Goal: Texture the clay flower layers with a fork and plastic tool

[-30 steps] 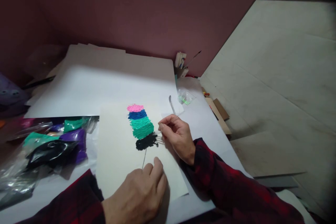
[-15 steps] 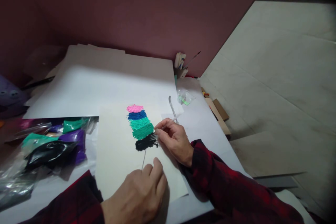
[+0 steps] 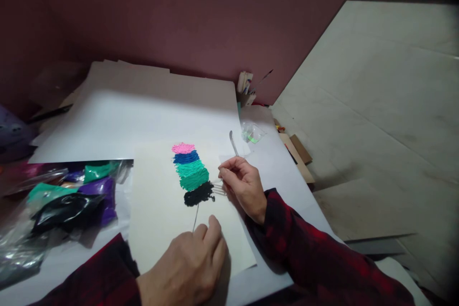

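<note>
On a cream sheet of paper (image 3: 154,229) lies a textured strip of soft, clay-like material, with pink (image 3: 183,148), dark blue (image 3: 185,157), green (image 3: 193,177) and black (image 3: 198,194) bands. My left hand (image 3: 190,265) is closed around a thin stick (image 3: 195,217), whose far end meets the lower edge of the black band. In my right hand (image 3: 244,184), finger and thumb are pinched on a fork. Its pale tines (image 3: 219,189) point left, just beside the black band's right end. The fork's handle is mostly hidden by the hand. Beyond my right hand lies a curved metal handle (image 3: 233,142).
Plastic bags of coloured material (image 3: 71,205) crowd the left side. Large white sheets (image 3: 143,110) lie at the back against the maroon wall (image 3: 179,19). A small clear bag (image 3: 253,132) and a holder with a brush (image 3: 247,91) stand at the table's right rear.
My right hand has shifted slightly right, drawing the fork's tines off the black band to its right side. My left hand and its stick have stayed almost still.
</note>
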Motion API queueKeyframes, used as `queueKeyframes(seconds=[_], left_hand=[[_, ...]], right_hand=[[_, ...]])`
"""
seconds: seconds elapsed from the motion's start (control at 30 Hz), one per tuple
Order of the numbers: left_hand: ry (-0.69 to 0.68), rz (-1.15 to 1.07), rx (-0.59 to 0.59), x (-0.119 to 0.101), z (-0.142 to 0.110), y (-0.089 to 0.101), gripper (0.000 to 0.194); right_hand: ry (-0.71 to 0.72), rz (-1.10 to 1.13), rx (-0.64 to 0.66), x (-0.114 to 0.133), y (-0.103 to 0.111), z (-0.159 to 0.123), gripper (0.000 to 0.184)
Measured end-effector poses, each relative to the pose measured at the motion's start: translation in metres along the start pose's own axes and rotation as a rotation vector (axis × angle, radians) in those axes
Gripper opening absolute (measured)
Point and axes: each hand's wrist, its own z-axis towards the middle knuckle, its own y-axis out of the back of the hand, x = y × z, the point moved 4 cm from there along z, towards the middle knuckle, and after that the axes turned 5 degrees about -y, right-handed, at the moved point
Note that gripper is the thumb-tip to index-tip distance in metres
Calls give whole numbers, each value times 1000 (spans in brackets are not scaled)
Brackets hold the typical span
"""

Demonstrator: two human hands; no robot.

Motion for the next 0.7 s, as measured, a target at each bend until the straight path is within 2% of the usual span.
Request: queueKeyframes(seconds=[0.33,0.5,0.7], left_hand=[[11,1,-85,-1,1,-1,36],[19,14,-65,-1,1,2,37],[13,16,-68,0,1,2,38]], right_hand=[[34,-97,147,1,-9,-4,9],[34,-151,148,1,-8,-4,8],[27,-90,93,2,-4,-4,9]])
